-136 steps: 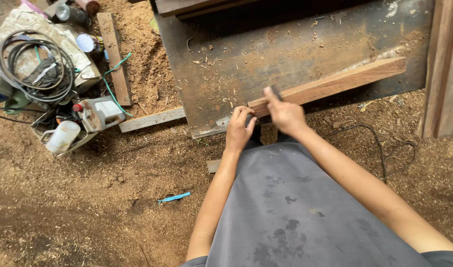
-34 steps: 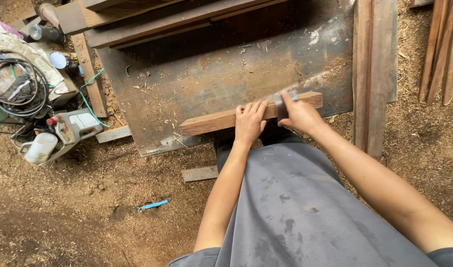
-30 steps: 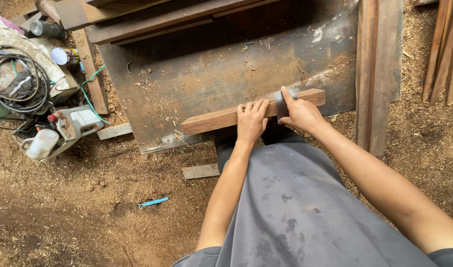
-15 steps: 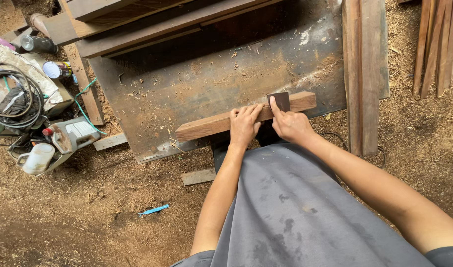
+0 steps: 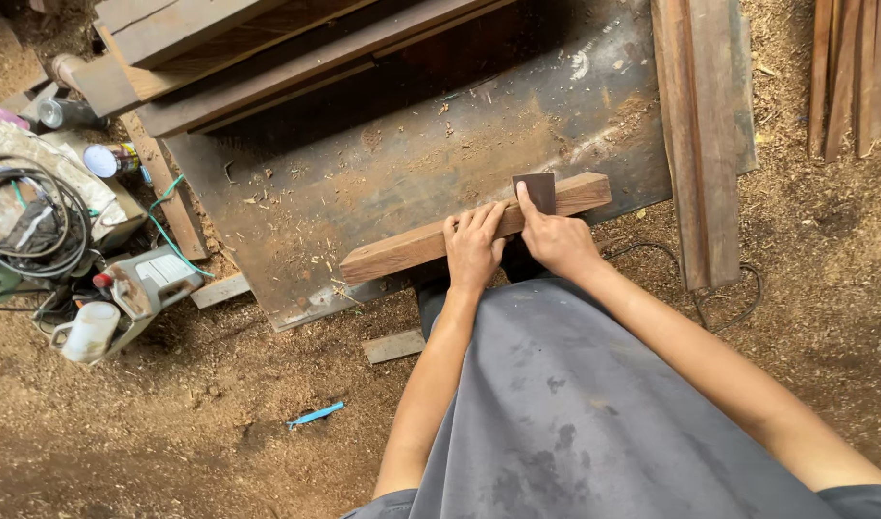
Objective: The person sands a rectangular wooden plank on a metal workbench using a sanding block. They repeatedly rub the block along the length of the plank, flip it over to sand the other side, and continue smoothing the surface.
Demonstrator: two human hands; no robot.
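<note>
left hand (image 5: 474,252) flat on wooden bar (image 5: 412,250) | right hand (image 5: 556,240) holding dark scraper (image 5: 537,190) upright on it

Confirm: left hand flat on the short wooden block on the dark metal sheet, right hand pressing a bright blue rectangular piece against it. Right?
Not quite. The head view shows the rectangular piece under the right hand is dark brown, not bright blue. The rest holds: the left hand lies on the wooden block, which rests on the dark metal sheet.

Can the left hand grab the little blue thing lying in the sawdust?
Probably not from where it is. The left hand rests on the wooden bar up on the metal sheet, while the blue thing lies far lower on the sawdust floor; nothing blocks it, though.
</note>
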